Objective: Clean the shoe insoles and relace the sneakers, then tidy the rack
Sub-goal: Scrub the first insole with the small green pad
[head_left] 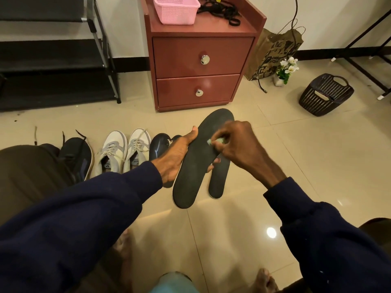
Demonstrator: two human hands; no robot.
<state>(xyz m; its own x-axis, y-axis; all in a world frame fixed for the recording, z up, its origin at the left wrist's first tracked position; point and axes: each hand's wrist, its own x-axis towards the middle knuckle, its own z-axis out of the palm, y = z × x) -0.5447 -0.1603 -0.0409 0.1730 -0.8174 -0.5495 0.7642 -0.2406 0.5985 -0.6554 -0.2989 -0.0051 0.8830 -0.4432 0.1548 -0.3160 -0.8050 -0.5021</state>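
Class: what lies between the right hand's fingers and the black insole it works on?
A small pale green pad, pinched by the right hand and pressed on the insole; the head view shows it.

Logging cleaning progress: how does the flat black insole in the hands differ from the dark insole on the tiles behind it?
The held black insole is up in the left hand; the other dark insole lies on the tiled floor, partly hidden behind it. The right hand presses a small pale wipe to the held one; no hand holds the other. Both are dark.
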